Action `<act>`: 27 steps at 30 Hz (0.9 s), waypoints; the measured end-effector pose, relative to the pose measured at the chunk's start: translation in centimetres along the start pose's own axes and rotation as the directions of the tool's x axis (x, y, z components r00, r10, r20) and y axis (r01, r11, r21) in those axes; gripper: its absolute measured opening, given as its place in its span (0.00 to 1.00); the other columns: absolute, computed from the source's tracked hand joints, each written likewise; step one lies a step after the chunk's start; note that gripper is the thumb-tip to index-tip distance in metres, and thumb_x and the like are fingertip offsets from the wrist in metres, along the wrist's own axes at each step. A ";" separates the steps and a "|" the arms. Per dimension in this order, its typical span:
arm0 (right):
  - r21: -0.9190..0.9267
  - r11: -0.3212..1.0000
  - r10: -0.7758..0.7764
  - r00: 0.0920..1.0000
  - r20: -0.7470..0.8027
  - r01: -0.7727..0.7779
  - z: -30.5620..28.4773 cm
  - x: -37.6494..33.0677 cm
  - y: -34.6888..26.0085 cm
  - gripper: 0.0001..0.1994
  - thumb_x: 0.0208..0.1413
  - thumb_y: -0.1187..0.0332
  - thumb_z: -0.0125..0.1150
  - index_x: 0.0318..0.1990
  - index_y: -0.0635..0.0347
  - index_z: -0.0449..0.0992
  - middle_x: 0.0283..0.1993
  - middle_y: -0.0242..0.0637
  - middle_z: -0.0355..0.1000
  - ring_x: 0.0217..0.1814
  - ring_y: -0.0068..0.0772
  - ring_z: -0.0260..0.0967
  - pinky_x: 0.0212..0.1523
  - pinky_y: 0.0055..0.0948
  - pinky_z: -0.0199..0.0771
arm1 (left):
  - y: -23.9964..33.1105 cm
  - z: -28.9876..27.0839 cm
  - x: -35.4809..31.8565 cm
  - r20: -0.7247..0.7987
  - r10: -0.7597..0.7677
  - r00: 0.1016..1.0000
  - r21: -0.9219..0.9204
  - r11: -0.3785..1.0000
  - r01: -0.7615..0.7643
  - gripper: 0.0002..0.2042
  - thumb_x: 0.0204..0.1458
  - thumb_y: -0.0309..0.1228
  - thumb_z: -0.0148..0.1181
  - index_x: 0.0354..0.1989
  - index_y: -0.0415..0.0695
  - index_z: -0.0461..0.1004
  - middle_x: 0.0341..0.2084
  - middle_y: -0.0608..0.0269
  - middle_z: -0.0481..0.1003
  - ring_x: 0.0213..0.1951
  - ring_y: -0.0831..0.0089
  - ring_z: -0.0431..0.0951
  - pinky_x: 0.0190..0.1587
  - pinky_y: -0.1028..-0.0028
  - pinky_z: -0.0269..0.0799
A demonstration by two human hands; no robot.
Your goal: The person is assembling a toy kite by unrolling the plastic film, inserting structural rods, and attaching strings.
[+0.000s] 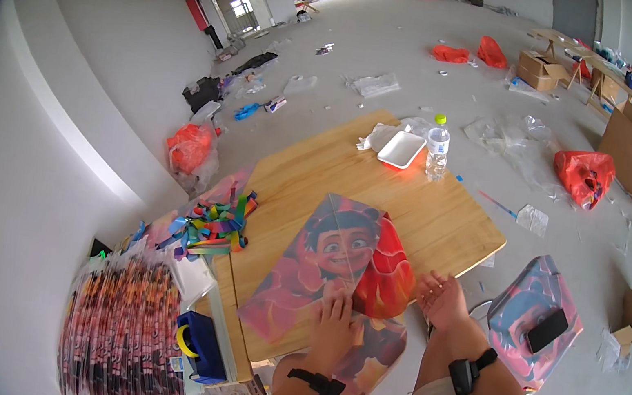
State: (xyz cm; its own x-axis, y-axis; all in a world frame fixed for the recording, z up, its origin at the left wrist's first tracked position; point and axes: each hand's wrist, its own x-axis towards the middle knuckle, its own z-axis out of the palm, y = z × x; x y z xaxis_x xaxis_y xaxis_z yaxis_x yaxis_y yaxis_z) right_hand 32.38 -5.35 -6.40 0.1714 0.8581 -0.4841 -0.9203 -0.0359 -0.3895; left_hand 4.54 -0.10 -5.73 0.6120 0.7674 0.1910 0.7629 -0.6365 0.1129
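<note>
A kite (326, 236) printed with a cartoon face in pink, purple and red lies on the wooden table (313, 164), its lower part hanging over the near edge. A thin line, like a spar or seam, runs down its middle. My left hand (334, 329) rests flat on the kite's lower middle, fingers stretched out. Beyond the kite's right edge, my right hand (444, 302) is turned palm up, fingers loosely curled and apart, with nothing visible in it. Rainbow-coloured ribbons (217, 223) are heaped at the table's left edge.
A white tray (402, 150) and a water bottle (437, 152) stand at the table's far end. Many bagged, printed items (121, 332) are stacked at left, beside a blue box (201, 349). To the right, a phone (547, 330) lies on another printed piece (533, 290). Cardboard boxes and plastic litter the floor.
</note>
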 end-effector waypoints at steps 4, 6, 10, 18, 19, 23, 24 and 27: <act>0.047 0.996 -0.070 0.986 -0.149 0.077 0.4 -1.3 -0.3 0.17 0.69 0.54 0.40 0.46 0.57 0.71 0.44 0.37 0.74 0.43 0.35 0.74 0.46 0.39 0.77 | 1.1 1.4 -0.1 -0.049 -0.078 0.996 0.067 0.994 0.081 0.29 0.59 0.47 0.52 0.68 0.49 0.62 0.68 0.51 0.59 0.66 0.45 0.59 0.62 0.45 0.58; -0.345 0.936 -0.104 0.990 -0.092 0.066 -0.9 -1.8 0.6 0.16 0.69 0.56 0.43 0.45 0.58 0.72 0.43 0.36 0.74 0.44 0.34 0.76 0.42 0.36 0.79 | 1.8 1.4 0.0 -0.060 -0.104 0.993 0.066 0.992 0.108 0.30 0.59 0.48 0.53 0.68 0.51 0.62 0.68 0.50 0.59 0.66 0.44 0.60 0.61 0.44 0.59; -0.722 0.690 -0.118 0.992 -0.052 0.044 -1.2 -2.2 2.5 0.12 0.65 0.61 0.51 0.43 0.59 0.74 0.40 0.35 0.75 0.36 0.33 0.78 0.33 0.33 0.80 | 2.7 0.6 0.7 -0.050 -0.166 0.985 0.030 0.985 0.167 0.30 0.59 0.48 0.53 0.69 0.52 0.62 0.67 0.49 0.59 0.64 0.43 0.61 0.61 0.43 0.58; -0.748 0.624 -0.209 0.970 0.120 0.227 -0.9 -1.8 3.3 0.12 0.65 0.68 0.54 0.52 0.62 0.73 0.41 0.38 0.75 0.35 0.29 0.77 0.30 0.27 0.80 | 3.9 0.2 1.7 -0.025 -0.234 0.972 0.071 0.969 0.235 0.31 0.58 0.51 0.53 0.68 0.49 0.62 0.66 0.46 0.59 0.64 0.39 0.59 0.58 0.39 0.58; -0.694 0.677 -0.229 0.966 0.117 0.244 -1.2 -1.5 3.2 0.12 0.65 0.70 0.53 0.54 0.62 0.73 0.40 0.38 0.75 0.36 0.29 0.77 0.31 0.27 0.80 | 3.8 0.2 1.8 -0.033 -0.217 0.976 0.066 0.974 0.218 0.31 0.57 0.51 0.54 0.67 0.48 0.64 0.65 0.46 0.60 0.63 0.40 0.59 0.58 0.40 0.58; -0.708 0.580 -0.355 0.907 0.225 0.402 -1.7 -0.9 3.6 0.13 0.65 0.71 0.53 0.55 0.61 0.72 0.39 0.39 0.74 0.37 0.29 0.76 0.34 0.27 0.79 | 2.9 0.4 1.9 0.000 -0.196 0.981 0.085 0.977 0.196 0.30 0.56 0.50 0.55 0.64 0.47 0.67 0.63 0.47 0.62 0.60 0.44 0.62 0.56 0.43 0.61; -0.745 0.544 -0.344 0.913 0.220 0.385 -1.1 -1.6 3.1 0.13 0.64 0.72 0.53 0.54 0.61 0.72 0.39 0.39 0.75 0.38 0.27 0.76 0.35 0.26 0.78 | 2.9 0.4 2.1 0.000 -0.200 0.980 0.086 0.976 0.199 0.30 0.56 0.50 0.55 0.64 0.47 0.67 0.63 0.47 0.62 0.60 0.44 0.62 0.56 0.43 0.61; -0.814 0.414 -0.364 0.894 0.263 0.408 -1.7 -1.3 3.0 0.13 0.64 0.73 0.52 0.54 0.59 0.73 0.41 0.37 0.74 0.36 0.24 0.74 0.35 0.23 0.76 | 3.1 0.5 2.9 -0.022 -0.205 0.979 0.065 0.976 0.206 0.29 0.56 0.50 0.55 0.63 0.47 0.68 0.62 0.49 0.63 0.59 0.47 0.63 0.54 0.46 0.63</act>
State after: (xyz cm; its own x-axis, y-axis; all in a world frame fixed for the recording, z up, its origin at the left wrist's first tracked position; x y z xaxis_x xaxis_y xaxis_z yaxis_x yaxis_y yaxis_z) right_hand 30.03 -7.48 -8.28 0.3955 0.9145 -0.0852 -0.0251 -0.0820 -0.9963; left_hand 8.75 0.21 -5.35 0.4382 0.8797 0.1849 0.8844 -0.4587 0.0864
